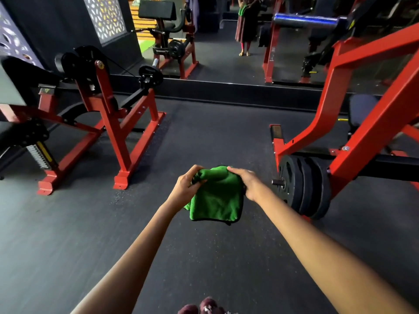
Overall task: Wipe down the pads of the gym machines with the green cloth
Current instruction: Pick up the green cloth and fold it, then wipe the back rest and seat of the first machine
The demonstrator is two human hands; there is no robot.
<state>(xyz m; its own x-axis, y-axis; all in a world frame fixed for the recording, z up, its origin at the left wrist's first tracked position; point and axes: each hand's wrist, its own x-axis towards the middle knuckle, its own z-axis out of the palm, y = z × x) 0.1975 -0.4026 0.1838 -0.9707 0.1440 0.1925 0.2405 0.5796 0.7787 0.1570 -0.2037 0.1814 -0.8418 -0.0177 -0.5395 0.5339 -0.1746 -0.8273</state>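
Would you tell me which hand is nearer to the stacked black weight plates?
Right. The right hand grips the green cloth just beside the weight plates; the left hand holds the cloth's far side.

- Dark rubber floor (204, 137) underfoot.
- Stacked black weight plates (305, 185) on a peg, low right.
- Wall mirror (226, 53) ahead, above a dark ledge.
- Perforated patterned panel (106, 17), upper left.
- Maroon shoes (204, 308) at bottom edge.

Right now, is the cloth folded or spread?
Folded. The cloth hangs as a doubled pad from both hands, the left hand and right hand gripping its bunched top edge.
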